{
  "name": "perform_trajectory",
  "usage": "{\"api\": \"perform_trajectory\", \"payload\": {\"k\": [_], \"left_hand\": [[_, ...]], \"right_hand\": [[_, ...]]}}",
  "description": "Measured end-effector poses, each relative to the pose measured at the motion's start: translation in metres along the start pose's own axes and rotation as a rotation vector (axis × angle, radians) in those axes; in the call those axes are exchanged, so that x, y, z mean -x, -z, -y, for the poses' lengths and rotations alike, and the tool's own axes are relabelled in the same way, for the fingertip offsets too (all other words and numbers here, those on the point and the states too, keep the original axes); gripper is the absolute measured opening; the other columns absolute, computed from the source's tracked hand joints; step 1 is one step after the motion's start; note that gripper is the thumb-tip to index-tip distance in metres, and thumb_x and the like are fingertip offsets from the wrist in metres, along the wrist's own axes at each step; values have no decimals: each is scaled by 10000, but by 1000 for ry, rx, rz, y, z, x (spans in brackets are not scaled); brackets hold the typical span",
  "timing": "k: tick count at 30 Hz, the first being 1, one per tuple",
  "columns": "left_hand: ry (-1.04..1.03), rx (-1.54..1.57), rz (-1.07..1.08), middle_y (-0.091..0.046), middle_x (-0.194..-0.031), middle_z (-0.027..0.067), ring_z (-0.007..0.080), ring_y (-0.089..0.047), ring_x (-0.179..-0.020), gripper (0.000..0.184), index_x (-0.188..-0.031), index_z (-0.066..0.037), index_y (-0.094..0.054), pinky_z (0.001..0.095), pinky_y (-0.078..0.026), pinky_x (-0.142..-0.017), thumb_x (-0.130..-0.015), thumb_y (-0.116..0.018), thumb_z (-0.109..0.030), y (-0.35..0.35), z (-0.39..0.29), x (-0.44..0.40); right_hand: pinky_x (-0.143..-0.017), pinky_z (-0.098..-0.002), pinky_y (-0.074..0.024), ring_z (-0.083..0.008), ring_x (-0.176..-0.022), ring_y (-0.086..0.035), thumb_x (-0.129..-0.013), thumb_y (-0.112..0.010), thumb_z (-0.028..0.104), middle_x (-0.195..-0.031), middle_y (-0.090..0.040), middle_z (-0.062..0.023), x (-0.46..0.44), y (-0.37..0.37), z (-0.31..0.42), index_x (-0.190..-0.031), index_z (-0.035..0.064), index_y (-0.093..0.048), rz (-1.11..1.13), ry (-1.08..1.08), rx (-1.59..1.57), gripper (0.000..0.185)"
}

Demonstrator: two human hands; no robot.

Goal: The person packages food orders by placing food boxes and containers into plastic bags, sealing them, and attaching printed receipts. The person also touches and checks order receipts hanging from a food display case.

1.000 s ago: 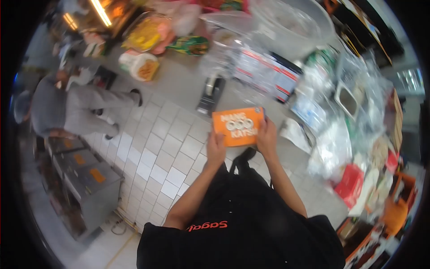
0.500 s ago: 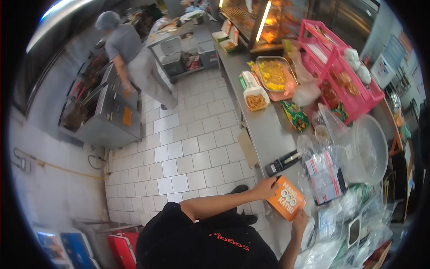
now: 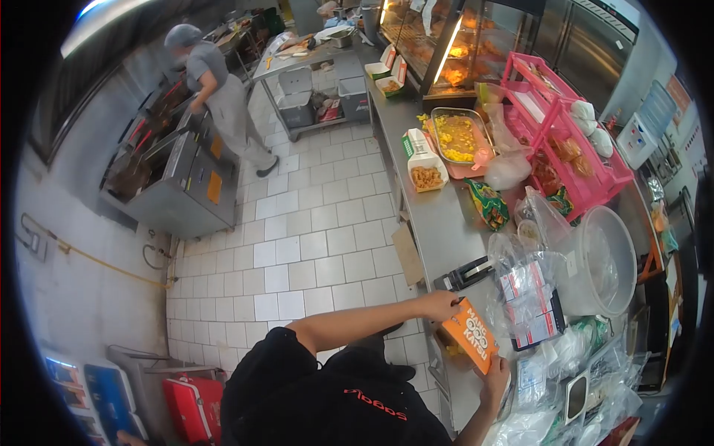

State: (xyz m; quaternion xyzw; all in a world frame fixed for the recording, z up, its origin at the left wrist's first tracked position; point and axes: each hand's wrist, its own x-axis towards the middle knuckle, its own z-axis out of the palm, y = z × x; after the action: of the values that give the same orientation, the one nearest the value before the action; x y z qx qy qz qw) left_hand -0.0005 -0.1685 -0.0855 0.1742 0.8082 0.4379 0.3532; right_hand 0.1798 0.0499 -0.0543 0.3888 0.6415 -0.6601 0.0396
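An orange box [image 3: 471, 334] with white lettering is held between my two hands above the steel counter's front edge. My left hand [image 3: 440, 305] grips its upper left corner, and my right hand [image 3: 494, 377] grips its lower right end. Just beyond the box lies a black tape dispenser [image 3: 464, 275]. To its right, clear plastic bags [image 3: 494, 316] cover a dark tray with red-and-white printed packs [image 3: 529, 297]. Both hands have their fingers wrapped on the box edges.
Farther along the counter [image 3: 427, 227] stand an open food box [image 3: 426, 172], a tray of yellow food [image 3: 455, 137], a pink rack [image 3: 569, 141] and a clear tub [image 3: 604, 260]. A person [image 3: 221, 93] stands by the fryers [image 3: 193, 182] at left. A red cooler [image 3: 192, 409] is at lower left.
The view has swung left and up toward the room. The box, still in both hands, has turned and tilted. The person at the fryers has straightened up.
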Motion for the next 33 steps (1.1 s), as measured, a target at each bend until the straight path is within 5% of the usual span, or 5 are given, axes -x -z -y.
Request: {"api": "perform_trajectory", "payload": {"k": [12, 18, 22, 28, 33], "left_hand": [[-174, -305, -374, -625, -1033, 204, 370, -600, -966, 344, -1210, -15, -577, 444, -491, -835, -969, -446, -221, -36, 8, 10], [-642, -546, -512, -568, -1237, 170, 330, -570, -1094, 354, -1272, -64, -555, 407, -476, -912, -942, -509, -183, -36, 14, 20], [-933, -667, -106, -452, -1385, 189, 362, -408, -1303, 535, -1282, -84, -544, 494, -335, -1053, -823, -670, -326, -11, 4, 9], [-976, -906, 324, -453, -1398, 192, 394, -425, -1273, 826, -1230, -81, -576, 500, -323, -1041, -551, -849, -463, 10, -26, -17], [-950, -841, 415, -496, -1358, 217, 414, -450, -1255, 697, -1283, -112, -537, 513, -345, -1045, -692, -770, -399, 13, -33, -29]], "right_hand": [[-703, -370, -463, -244, -831, -550, -1011, -416, 329, -905, -539, -136, -31, -17, -72, -1038, -15, -591, -347, 358, 494, 387], [-842, -449, -424, -375, -970, -529, -957, -526, 241, -1101, -506, -222, -3, -33, -43, -1115, -14, -562, -476, 529, 495, 303], [-944, -468, -416, -434, -1145, -468, -779, -748, 283, -1317, -429, -240, 14, -19, 11, -1175, 18, -531, -151, 1019, 929, 523], [-992, -517, -397, -460, -1224, -411, -616, -822, 433, -1362, -415, -240, -13, -17, 27, -1283, 22, -470, 275, 893, 1076, 859], [-1026, -469, -398, -392, -1232, -450, -643, -803, 410, -1331, -488, -185, -29, 7, 28, -1183, 48, -554, 360, 744, 926, 697]]}}
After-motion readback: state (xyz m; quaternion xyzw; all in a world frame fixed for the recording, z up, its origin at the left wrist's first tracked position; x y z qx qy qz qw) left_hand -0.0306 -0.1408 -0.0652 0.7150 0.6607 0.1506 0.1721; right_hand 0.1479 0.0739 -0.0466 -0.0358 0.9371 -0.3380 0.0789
